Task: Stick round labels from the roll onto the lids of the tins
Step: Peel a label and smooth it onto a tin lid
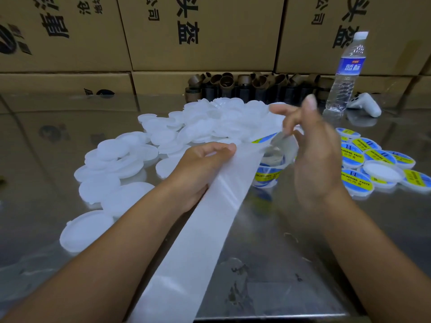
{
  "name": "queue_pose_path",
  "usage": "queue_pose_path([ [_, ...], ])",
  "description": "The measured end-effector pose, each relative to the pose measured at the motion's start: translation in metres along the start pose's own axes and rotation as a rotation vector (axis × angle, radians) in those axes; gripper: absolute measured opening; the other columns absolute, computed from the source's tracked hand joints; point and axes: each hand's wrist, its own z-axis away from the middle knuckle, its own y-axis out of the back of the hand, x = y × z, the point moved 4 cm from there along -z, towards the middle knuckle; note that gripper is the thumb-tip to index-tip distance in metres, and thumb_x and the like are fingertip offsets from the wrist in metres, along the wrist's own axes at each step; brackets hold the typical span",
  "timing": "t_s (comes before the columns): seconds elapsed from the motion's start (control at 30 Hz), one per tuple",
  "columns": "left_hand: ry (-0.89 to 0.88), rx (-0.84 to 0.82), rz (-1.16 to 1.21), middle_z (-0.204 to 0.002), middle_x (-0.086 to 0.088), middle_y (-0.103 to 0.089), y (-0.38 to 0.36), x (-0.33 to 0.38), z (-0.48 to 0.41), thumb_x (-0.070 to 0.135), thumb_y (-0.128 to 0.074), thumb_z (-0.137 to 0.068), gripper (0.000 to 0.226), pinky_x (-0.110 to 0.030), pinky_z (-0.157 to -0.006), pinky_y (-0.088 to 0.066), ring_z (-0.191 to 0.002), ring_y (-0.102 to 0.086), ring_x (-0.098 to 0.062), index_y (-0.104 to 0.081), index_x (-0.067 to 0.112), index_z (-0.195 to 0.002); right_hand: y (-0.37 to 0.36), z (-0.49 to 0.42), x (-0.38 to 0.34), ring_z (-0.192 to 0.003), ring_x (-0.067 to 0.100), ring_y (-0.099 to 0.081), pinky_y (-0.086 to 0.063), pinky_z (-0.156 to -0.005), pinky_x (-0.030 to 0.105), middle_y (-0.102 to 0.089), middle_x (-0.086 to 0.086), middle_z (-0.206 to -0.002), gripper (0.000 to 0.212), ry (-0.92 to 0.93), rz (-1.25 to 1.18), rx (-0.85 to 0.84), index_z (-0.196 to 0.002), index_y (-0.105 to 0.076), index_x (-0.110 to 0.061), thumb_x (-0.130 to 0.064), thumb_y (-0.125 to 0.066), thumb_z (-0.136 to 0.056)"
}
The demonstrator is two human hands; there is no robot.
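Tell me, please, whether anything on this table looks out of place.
One plain white lid lies among the labelled lids on the right, showing no label; it may be upside down or unlabelled. Nothing else stands out.

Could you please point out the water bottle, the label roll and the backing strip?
water bottle (349,65): head view, blue label.
label roll (265,175): head view, printed outer wrap.
backing strip (205,229): head view, its middle.

The tabletop (303,241) is polished, mirror-like metal. The lids (112,148) are matt, translucent white plastic; the backing strip (198,229) smooth, glossy paper. Far boxes (203,31) are matt cardboard.
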Motion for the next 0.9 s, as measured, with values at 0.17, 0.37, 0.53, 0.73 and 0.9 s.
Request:
queue_pose_path([
  [0.17,-0.092,0.155,0.119,-0.090,0.000,-0.072,0.007,0.010,-0.003,0.025,-0.067,-0.086,0.009,-0.030,-0.077,-0.055,-0.074,-0.071,-0.016,-0.066,0.016,-0.088,0.008,0.001,-0.012,-0.113,0.011,-0.055,-0.040,-0.102,0.036,-0.061,-0.003,-0.117,0.025,0.232,0.108,0.118,-0.105,-0.055,-0.031,-0.015,-0.057,-0.085],
  [0.37,-0.092,-0.014,0.498,-0.091,-0.009,-0.074,0.006,0.021,0.001,0.032,-0.051,-0.094,0.027,-0.035,-0.076,-0.058,-0.090,-0.071,-0.033,-0.061,0.008,-0.101,-0.001,0.010,-0.018,-0.118,0.014,-0.054,-0.040,-0.103,0.031,-0.054,-0.007,-0.122,0.051,0.449,0.262,0.101,-0.119,-0.046,-0.024,0.009,-0.057,-0.082],
  [0.53,-0.065,-0.215,0.570,-0.096,-0.014,-0.073,-0.004,0.026,0.009,0.043,-0.053,-0.078,0.047,-0.041,-0.070,-0.060,-0.089,-0.070,-0.038,-0.059,0.007,-0.108,-0.005,0.013,-0.019,-0.102,0.002,-0.053,-0.037,-0.091,0.015,-0.054,-0.013,-0.115,0.046,0.481,0.344,0.075,-0.117,-0.047,-0.024,0.009,-0.055,-0.085],
  [0.73,0.039,-0.314,0.375,-0.103,-0.016,-0.071,-0.012,0.020,0.010,0.055,-0.046,-0.078,0.061,-0.046,-0.079,-0.057,-0.094,-0.068,-0.037,-0.058,0.007,-0.114,-0.010,0.016,-0.016,-0.097,0.009,-0.057,-0.037,-0.082,0.008,-0.061,-0.006,-0.110,0.037,0.396,0.353,-0.011,-0.116,-0.054,-0.022,0.005,-0.047,-0.090],
  [0.9,0.069,-0.349,0.280,-0.140,-0.018,-0.051,-0.017,0.017,0.010,0.058,-0.028,-0.091,0.072,-0.057,-0.109,-0.034,-0.125,-0.050,-0.043,-0.045,0.007,-0.139,-0.018,0.018,-0.015,-0.095,0.014,-0.055,-0.042,-0.083,0.022,-0.060,-0.020,-0.098,0.025,0.302,0.325,-0.148,-0.104,-0.059,-0.027,-0.010,-0.044,-0.094],
])
